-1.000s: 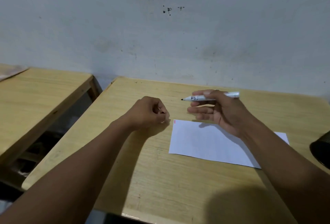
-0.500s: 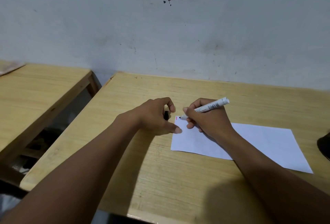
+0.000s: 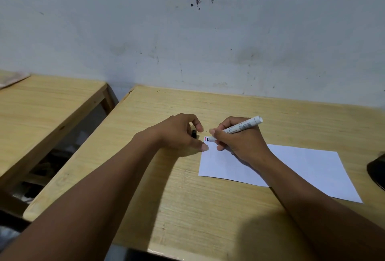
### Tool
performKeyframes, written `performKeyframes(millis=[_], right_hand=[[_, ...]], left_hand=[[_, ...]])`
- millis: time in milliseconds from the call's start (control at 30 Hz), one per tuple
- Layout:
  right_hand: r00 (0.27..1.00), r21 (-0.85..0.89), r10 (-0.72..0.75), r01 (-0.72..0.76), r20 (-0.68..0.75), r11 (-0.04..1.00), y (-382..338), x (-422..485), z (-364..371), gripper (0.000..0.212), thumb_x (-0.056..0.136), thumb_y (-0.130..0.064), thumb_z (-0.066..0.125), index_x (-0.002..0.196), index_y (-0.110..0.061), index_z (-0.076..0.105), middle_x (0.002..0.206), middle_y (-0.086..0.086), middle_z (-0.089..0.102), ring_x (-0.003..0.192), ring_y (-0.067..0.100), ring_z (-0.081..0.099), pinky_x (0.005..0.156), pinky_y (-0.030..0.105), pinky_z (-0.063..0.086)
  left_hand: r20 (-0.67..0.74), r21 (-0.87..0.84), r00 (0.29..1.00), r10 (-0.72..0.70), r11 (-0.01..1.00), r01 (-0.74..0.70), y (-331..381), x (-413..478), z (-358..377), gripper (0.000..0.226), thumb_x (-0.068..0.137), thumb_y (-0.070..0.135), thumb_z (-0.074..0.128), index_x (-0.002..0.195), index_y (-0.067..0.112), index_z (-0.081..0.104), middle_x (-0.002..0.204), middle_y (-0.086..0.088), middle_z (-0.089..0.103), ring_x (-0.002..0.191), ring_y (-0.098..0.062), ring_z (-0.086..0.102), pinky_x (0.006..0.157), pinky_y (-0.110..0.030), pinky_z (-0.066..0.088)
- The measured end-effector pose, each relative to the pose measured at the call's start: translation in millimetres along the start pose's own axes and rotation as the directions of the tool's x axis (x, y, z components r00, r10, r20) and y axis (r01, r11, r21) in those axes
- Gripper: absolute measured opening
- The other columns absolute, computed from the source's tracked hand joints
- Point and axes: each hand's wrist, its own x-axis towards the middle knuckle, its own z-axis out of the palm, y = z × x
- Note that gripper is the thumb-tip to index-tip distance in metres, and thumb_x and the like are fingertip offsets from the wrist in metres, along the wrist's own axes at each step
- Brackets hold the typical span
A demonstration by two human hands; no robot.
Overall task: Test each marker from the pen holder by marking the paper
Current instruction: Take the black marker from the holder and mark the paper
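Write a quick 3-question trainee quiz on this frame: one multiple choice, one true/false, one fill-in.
1. Which hand grips the marker?
A. left
B. right
C. both
2. True or false: the marker's tip is at the far left corner of the paper.
3. Fill in: the left hand holds a small black ____ beside the paper.

Key:
1. B. The right hand holds it in a writing grip.
2. True. The tip sits by a dark mark, just below a short red mark.
3. cap, apparently the marker's, while the thumb rests at the paper's edge.
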Motion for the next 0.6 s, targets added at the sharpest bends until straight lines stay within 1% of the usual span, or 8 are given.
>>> performKeyframes(millis=[67, 133, 200, 267, 333, 433, 500, 600], right_hand=[[0.998, 0.066, 0.032, -0.028, -0.059, 0.997, -7, 0, -3, 0.025, 0.081, -0.026, 0.084, 0.079, -0.007, 0.068, 0.067, 0.016, 0.073, 0.052, 0.024, 0.064, 0.044, 0.027, 0.04], [0.987, 0.158, 0.071, -0.048, -0.144, 0.986, -18, 0, -9, 0.025, 0.083, -0.029, 0.083, 0.081, -0.012, 0.065, 0.061, 0.011, 0.07, 0.043, 0.018, 0.057, 0.041, 0.023, 0.035], [0.975, 0.201, 0.075, -0.032, -0.21, 0.979, -34, -2, -20, 0.027, 0.083, -0.032, 0.083, 0.08, -0.013, 0.065, 0.055, 0.006, 0.065, 0.036, 0.013, 0.049, 0.037, 0.02, 0.033], [0.977, 0.165, 0.063, -0.03, -0.204, 0.986, -57, -5, -37, 0.028, 0.082, -0.035, 0.083, 0.078, -0.013, 0.067, 0.051, 0.002, 0.061, 0.035, 0.009, 0.045, 0.035, 0.018, 0.031], [0.989, 0.155, 0.068, -0.047, -0.132, 0.987, -83, -10, -62, 0.025, 0.083, -0.035, 0.082, 0.081, -0.013, 0.07, 0.057, 0.003, 0.063, 0.041, 0.01, 0.049, 0.038, 0.02, 0.034], [0.993, 0.235, 0.099, -0.081, -0.068, 0.969, -119, -22, -106, 0.017, 0.09, -0.027, 0.071, 0.09, -0.01, 0.074, 0.074, 0.012, 0.071, 0.055, 0.016, 0.065, 0.047, 0.023, 0.043], [0.988, 0.259, 0.109, -0.076, -0.113, 0.963, -135, -32, -136, 0.017, 0.091, -0.02, 0.062, 0.089, -0.008, 0.073, 0.075, 0.013, 0.073, 0.055, 0.017, 0.067, 0.048, 0.024, 0.044], [0.974, 0.254, 0.11, -0.058, -0.196, 0.965, -149, -49, -175, 0.015, 0.09, -0.017, 0.058, 0.082, -0.009, 0.069, 0.07, 0.011, 0.073, 0.05, 0.016, 0.066, 0.048, 0.024, 0.043]], left_hand=[[-0.005, -0.076, 1.0, 0.022, 0.997, -0.022, -4, 0, -3, 0.026, 0.078, 0.031, 0.086, 0.098, 0.021, 0.073, 0.085, -0.001, 0.073, 0.073, -0.012, 0.062, 0.071, -0.025, 0.048], [-0.05, -0.171, 0.998, 0.039, 0.984, -0.047, -7, -1, -5, 0.011, 0.084, 0.021, 0.08, 0.093, 0.014, 0.077, 0.087, -0.005, 0.077, 0.072, -0.012, 0.063, 0.071, -0.025, 0.05], [-0.099, -0.301, 0.995, 0.032, 0.952, -0.061, -2, -4, -8, 0.012, 0.088, 0.015, 0.077, 0.095, 0.005, 0.075, 0.076, -0.004, 0.073, 0.067, -0.014, 0.06, 0.062, -0.021, 0.046], [-0.122, -0.44, 0.991, 0.049, 0.892, -0.098, 13, -3, -11, 0.014, 0.088, 0.014, 0.077, 0.097, 0.005, 0.071, 0.074, -0.002, 0.072, 0.068, -0.015, 0.063, 0.061, -0.022, 0.046], [-0.128, -0.545, 0.987, 0.097, 0.825, -0.152, 35, 3, -13, 0.014, 0.089, 0.017, 0.076, 0.097, 0.01, 0.069, 0.081, 0.0, 0.076, 0.073, -0.015, 0.07, 0.068, -0.025, 0.049], [-0.093, -0.681, 0.978, 0.186, 0.705, -0.199, 79, 15, -8, 0.015, 0.087, 0.024, 0.076, 0.097, 0.014, 0.07, 0.091, -0.002, 0.078, 0.079, -0.017, 0.072, 0.074, -0.027, 0.051], [-0.067, -0.736, 0.97, 0.234, 0.644, -0.207, 109, 23, 0, 0.022, 0.079, 0.033, 0.078, 0.095, 0.018, 0.074, 0.09, 0.0, 0.077, 0.077, -0.016, 0.07, 0.073, -0.027, 0.049], [-0.032, -0.772, 0.955, 0.295, 0.599, -0.212, 151, 34, 18, 0.025, 0.071, 0.039, 0.08, 0.089, 0.022, 0.08, 0.086, 0.004, 0.074, 0.072, -0.013, 0.066, 0.072, -0.028, 0.046]])
